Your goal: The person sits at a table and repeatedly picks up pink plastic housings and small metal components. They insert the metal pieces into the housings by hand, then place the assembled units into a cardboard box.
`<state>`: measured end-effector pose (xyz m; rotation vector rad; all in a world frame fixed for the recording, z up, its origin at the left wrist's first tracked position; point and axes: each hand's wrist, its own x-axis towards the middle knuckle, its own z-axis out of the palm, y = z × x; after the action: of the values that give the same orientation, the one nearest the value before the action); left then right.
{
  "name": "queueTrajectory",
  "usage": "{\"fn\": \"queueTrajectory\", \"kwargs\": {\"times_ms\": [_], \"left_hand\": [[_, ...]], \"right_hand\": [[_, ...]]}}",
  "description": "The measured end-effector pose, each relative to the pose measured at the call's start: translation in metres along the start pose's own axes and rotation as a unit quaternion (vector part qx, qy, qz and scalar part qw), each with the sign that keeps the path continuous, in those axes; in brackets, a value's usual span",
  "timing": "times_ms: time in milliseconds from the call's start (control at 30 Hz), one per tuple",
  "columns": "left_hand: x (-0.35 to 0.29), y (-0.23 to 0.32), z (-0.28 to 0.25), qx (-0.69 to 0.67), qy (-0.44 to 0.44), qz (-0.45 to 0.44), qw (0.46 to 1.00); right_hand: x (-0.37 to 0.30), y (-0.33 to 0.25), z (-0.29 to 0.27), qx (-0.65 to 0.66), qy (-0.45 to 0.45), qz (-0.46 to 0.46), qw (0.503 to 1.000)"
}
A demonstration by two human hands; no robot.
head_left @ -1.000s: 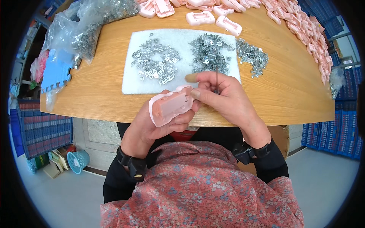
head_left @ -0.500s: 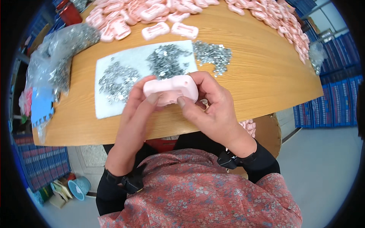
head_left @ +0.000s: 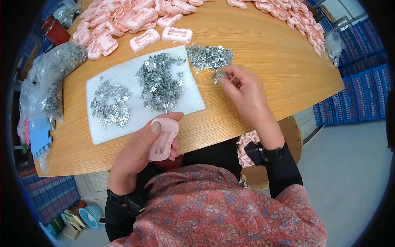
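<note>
You are sitting at a round-edged wooden table (head_left: pixel 263 53) that fills the upper half of the frame. Beyond it, grey floor shows at the lower right, and stacked blue crates (head_left: pixel 349 99) line the right edge, with more blue crates at the lower left beside a small teal basket (head_left: pixel 91 214).

On the table lies one white foam sheet (head_left: pixel 189 103), left of centre. It carries two heaps of small metal clips: a thinner one (head_left: pixel 110 103) towards its left and a denser one (head_left: pixel 158 82) in its middle. A third heap of metal clips (head_left: pixel 210 55) sits on bare wood just off the sheet's upper right corner. The clips in each are far too many to count.

Pink plastic housings (head_left: pixel 123 24) crowd the upper left of the table, and another band of them (head_left: pixel 296 16) curves along the upper right rim; both groups run into dozens. Two clear bags of metal parts (head_left: pixel 53 78) slump at the left edge, and one more clear bag (head_left: pixel 334 45) rests at the upper right.

Your hands are well apart. Your left hand (head_left: pixel 140 152), low and centre-left at the near table edge, is closed around one pink housing (head_left: pixel 163 139), thumb pressed on its top. Your right hand (head_left: pixel 245 92), right of centre, has its fingertips (head_left: pixel 224 80) pinched together at the near fringe of the third heap; whether a clip sits between them, you cannot tell from here.
</note>
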<state>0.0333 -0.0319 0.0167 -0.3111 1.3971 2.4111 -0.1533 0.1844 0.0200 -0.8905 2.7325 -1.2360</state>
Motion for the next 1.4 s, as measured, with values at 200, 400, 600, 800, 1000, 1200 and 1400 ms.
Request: {"fn": "queueTrajectory", "kwargs": {"times_ms": [200,400,600,800,1000,1200,1400], "left_hand": [[0.003,-0.009,0.002,0.016,0.025,0.027,0.999],[0.0,-0.011,0.001,0.024,0.035,0.037,0.998],[0.002,-0.015,-0.001,0.04,0.054,0.051,0.996],[0.0,-0.011,0.0,0.027,0.038,0.045,0.998],[0.0,-0.011,0.0,0.01,0.036,0.047,0.998],[0.01,-0.006,0.009,-0.039,0.059,0.074,0.995],[0.027,-0.003,0.019,-0.077,0.099,0.119,0.985]], "right_hand": [[0.022,0.024,0.011,-0.168,0.001,-0.102,0.981],[0.022,0.019,0.01,-0.157,-0.069,-0.12,0.978],[0.009,0.003,0.0,-0.073,-0.082,-0.088,0.99],[-0.005,0.006,0.011,-0.075,-0.04,-0.09,0.992],[-0.002,0.019,0.014,-0.113,-0.006,-0.076,0.991],[-0.014,-0.013,0.008,0.022,-0.051,-0.128,0.99],[-0.025,-0.051,0.014,0.086,-0.12,-0.216,0.965]]}}
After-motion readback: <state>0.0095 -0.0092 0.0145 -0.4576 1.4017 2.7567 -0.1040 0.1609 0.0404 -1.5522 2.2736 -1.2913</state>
